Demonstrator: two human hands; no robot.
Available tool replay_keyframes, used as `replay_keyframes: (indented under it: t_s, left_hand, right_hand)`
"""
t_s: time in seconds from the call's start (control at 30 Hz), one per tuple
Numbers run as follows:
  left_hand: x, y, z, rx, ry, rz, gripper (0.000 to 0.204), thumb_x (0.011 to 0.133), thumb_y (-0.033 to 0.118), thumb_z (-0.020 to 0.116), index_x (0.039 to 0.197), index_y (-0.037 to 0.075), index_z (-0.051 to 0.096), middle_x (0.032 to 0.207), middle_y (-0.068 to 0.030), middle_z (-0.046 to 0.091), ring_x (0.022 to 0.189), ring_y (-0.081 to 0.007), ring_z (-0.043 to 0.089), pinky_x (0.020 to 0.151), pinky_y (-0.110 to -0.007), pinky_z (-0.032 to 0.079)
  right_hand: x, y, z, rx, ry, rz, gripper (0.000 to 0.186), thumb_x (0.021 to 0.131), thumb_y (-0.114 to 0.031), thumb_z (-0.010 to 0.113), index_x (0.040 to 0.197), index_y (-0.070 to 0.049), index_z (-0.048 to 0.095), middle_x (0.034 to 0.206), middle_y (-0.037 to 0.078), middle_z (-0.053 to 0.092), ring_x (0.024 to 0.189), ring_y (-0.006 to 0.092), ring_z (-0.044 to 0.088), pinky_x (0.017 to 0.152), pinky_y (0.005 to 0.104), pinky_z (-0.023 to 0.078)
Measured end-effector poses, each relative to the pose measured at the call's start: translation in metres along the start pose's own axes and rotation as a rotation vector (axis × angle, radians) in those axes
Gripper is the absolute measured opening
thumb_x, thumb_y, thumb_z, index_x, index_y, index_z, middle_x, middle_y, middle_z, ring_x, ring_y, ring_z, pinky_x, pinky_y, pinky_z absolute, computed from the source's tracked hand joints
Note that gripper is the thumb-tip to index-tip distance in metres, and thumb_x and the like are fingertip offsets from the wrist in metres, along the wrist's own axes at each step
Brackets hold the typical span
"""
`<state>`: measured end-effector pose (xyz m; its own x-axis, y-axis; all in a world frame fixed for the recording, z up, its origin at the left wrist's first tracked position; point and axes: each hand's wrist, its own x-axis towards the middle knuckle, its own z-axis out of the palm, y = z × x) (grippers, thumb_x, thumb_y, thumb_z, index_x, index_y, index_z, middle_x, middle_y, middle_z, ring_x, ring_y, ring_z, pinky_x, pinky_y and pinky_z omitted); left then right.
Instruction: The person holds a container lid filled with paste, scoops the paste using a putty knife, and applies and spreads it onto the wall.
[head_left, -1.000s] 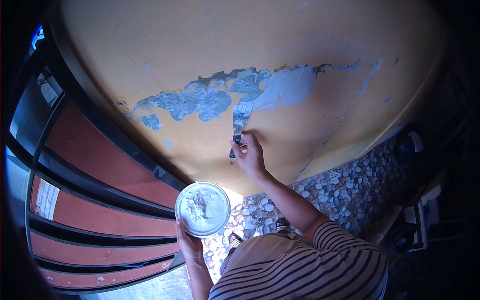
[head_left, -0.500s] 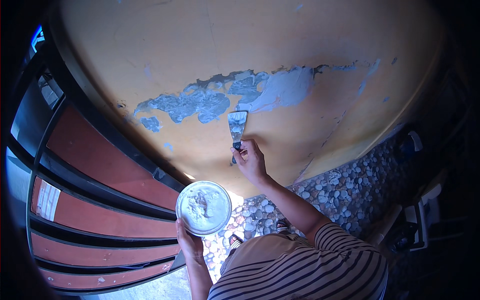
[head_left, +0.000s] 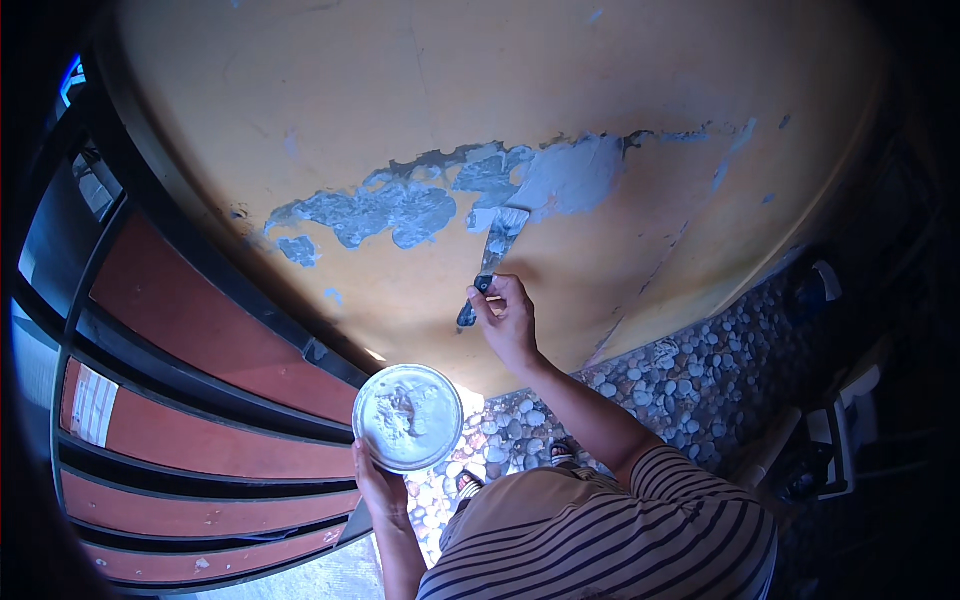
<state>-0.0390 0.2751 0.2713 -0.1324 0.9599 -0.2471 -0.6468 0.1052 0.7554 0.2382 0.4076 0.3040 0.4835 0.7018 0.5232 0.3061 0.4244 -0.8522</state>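
My right hand (head_left: 508,315) grips the dark handle of a putty knife (head_left: 500,243). Its blade lies against the tan wall (head_left: 390,300), tip at the lower edge of a smooth pale patch of filler (head_left: 575,178). Left of that patch, rough grey areas (head_left: 385,212) show where the paint is gone. Lower down, my left hand (head_left: 378,480) holds a round tub of white putty (head_left: 408,418) by its side, opening upward. The putty's surface is scooped and uneven in the middle. Most of the left fingers are hidden beneath the tub.
A dark metal frame with reddish-brown panels (head_left: 215,430) stands close on the left, near the tub. Pebbled flooring (head_left: 660,375) runs along the wall's foot. At the right, partly in shadow, are a white-edged object (head_left: 840,450) and other dark items.
The putty knife's blade has tilted and swung to the right along the wall, toward the pale patch. My right hand has shifted slightly; the left hand and tub are nearly unmoved.
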Motion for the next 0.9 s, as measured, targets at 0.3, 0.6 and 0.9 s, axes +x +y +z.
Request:
replay_keyframes:
  t_s: [0.3,0.6,0.9]
  left_hand:
    - [-0.002,0.0,0.008,-0.024,-0.006,-0.012,0.05,0.108,0.032,0.042,0.142,-0.003,0.046,0.142,-0.0168,0.054,0.131,-0.0272,0.052,0.113,-0.043,0.037]
    - [0.017,0.001,-0.003,0.006,-0.003,0.0,0.05,0.108,0.032,0.042,0.143,-0.004,0.045,0.142,-0.0167,0.054,0.133,-0.0268,0.051,0.114,-0.043,0.037]
    - [0.021,0.0,0.002,-0.015,-0.016,-0.015,0.05,0.106,0.033,0.046,0.142,-0.002,0.047,0.142,-0.0156,0.054,0.132,-0.0265,0.052,0.114,-0.043,0.037]
  right_hand:
    - [-0.027,0.012,0.023,-0.017,-0.169,-0.01,0.028,0.092,-0.012,0.073,0.106,-0.001,0.052,0.089,0.013,0.064,0.071,0.0183,0.07,0.057,0.0305,0.057]
    - [-0.014,0.029,0.032,-0.039,-0.043,0.006,0.028,0.093,-0.012,0.073,0.106,0.0,0.051,0.088,0.012,0.064,0.068,0.0186,0.069,0.057,0.0306,0.058]
    - [-0.003,0.015,0.007,0.088,0.008,0.07,0.025,0.094,-0.012,0.072,0.106,0.001,0.054,0.09,0.012,0.066,0.071,0.0161,0.069,0.062,0.0288,0.058]
